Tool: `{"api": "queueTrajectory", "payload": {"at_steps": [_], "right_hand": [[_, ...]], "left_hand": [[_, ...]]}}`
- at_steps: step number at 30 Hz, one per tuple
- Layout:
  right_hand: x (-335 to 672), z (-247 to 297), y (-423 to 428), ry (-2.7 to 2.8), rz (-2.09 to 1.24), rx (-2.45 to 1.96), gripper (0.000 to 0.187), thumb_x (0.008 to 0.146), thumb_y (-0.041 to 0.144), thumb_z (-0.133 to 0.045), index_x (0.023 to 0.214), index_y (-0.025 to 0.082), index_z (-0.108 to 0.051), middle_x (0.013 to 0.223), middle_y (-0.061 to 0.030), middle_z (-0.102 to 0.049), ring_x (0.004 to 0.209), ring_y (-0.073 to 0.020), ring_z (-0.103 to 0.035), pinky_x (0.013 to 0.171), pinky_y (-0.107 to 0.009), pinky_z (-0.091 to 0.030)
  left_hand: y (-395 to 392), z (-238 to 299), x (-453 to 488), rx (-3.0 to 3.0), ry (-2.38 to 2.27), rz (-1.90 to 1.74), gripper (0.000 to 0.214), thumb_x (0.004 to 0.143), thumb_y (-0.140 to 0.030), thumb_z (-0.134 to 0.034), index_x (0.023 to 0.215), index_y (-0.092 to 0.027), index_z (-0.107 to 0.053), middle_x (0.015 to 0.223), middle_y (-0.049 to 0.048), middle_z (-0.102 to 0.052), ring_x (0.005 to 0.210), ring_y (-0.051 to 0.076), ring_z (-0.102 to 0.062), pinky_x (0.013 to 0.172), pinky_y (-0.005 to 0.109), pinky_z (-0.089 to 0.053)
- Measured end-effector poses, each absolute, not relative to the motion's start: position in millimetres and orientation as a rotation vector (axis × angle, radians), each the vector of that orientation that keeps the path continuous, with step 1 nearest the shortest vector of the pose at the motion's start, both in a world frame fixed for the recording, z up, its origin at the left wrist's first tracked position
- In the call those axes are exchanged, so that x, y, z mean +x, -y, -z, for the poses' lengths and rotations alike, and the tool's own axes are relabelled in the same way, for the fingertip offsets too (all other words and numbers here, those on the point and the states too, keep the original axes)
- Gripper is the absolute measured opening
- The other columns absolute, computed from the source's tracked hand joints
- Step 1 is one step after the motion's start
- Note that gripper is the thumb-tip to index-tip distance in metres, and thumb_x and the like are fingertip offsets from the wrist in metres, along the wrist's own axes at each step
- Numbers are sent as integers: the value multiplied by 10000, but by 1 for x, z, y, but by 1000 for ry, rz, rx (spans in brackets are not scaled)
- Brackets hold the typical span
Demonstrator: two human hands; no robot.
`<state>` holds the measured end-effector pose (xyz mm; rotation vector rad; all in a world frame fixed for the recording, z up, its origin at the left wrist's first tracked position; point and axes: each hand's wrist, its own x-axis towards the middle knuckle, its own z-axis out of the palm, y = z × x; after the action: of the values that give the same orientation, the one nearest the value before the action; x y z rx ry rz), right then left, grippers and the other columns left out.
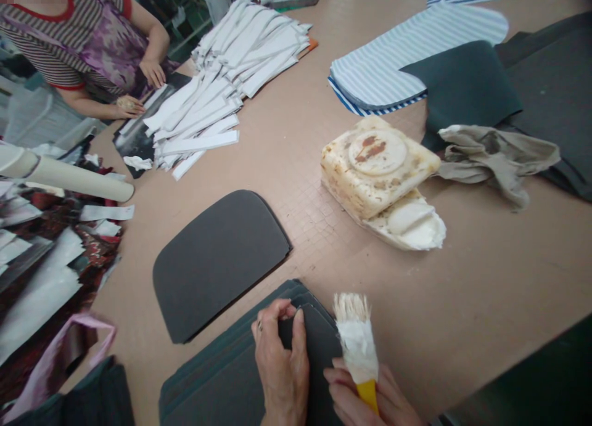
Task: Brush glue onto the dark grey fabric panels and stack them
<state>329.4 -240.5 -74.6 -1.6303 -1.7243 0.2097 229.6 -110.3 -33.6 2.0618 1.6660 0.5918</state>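
Observation:
My left hand point(283, 361) rests on a stack of dark grey panels point(222, 376) at the bottom of the view, its thumb and forefinger pinched at the corner of the top sheet. In my right hand point(361, 392) is a glue brush point(361, 339) with a yellow handle and white-coated bristles pointing up, held beside the stack's right edge. Beyond the stack lies another dark panel pile point(222, 266) with a rounded end. To the right of that pile stands a stained plastic container point(379, 167), with white paste point(411, 222) in its cut-open side.
A co-worker point(92, 50) handles white strips point(231, 74) at the upper left. Striped fabric pieces point(379, 74), dark cloth point(467, 87) and a crumpled rag point(494, 158) lie at the right. A pale tube point(69, 174) and scraps occupy the left edge.

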Motion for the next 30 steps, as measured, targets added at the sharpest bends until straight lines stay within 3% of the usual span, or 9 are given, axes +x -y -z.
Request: {"api": "queueTrajectory", "payload": {"at_steps": [7,13,15,17,20,24,30], "right_hand": [[340,58,226,1672,-126,-1549,229,853,101,-492,1009,205,-624,850,-29,-735,767,-155,-697,660,-229,-551],[339,51,227,1716,-170,-1568,236,860,133,-475,1018,222,-626,813,-52,-724,677,-179,-678,585,-256,-546],[339,53,226,1750,-146,-1543,203,846,144,-521,1002,220,-625,863,-59,-722,707,-182,-676,595,-256,-542],[339,55,220,1763,-48,-1508,189,838,133,-539,987,218,-619,969,-73,-712,800,-189,-679,656,-268,-546],[337,51,203,1804,18,-1451,222,848,101,-505,1022,203,-599,1104,-99,-672,1016,-218,-633,809,-332,-532],[330,45,183,2027,-164,-1390,224,887,111,-443,1043,196,-579,1203,-111,-622,1136,-216,-567,942,-421,-476],[323,66,171,2024,-130,-1364,170,892,165,-463,1002,199,-587,1154,-114,-647,1043,-242,-621,862,-454,-530]], "left_hand": [[110,38,226,1928,-1673,-668,315,847,-287,-519,1145,-185,-532,896,62,-644,777,168,-598,734,334,-497],[110,44,229,1842,-1664,-700,321,859,-208,-493,1178,-190,-520,836,38,-643,749,153,-594,729,318,-501],[110,43,228,1880,-1625,-756,334,889,-173,-421,1214,-184,-495,877,54,-645,829,159,-606,775,330,-504],[112,36,223,1943,-1590,-820,373,907,-150,-369,1273,-178,-435,1044,95,-633,998,171,-590,850,349,-499],[128,22,204,2106,-1585,-889,431,903,-125,-367,1328,-200,-371,1318,119,-506,1250,195,-445,976,389,-449],[165,17,171,2479,-1546,-661,514,877,-99,-387,1378,-203,-332,1374,95,-479,1321,228,-367,1011,432,-434],[182,39,111,2598,-1753,-255,555,854,-189,-440,1392,-131,-318,1438,125,-395,1334,275,-338,1026,475,-414]]}}
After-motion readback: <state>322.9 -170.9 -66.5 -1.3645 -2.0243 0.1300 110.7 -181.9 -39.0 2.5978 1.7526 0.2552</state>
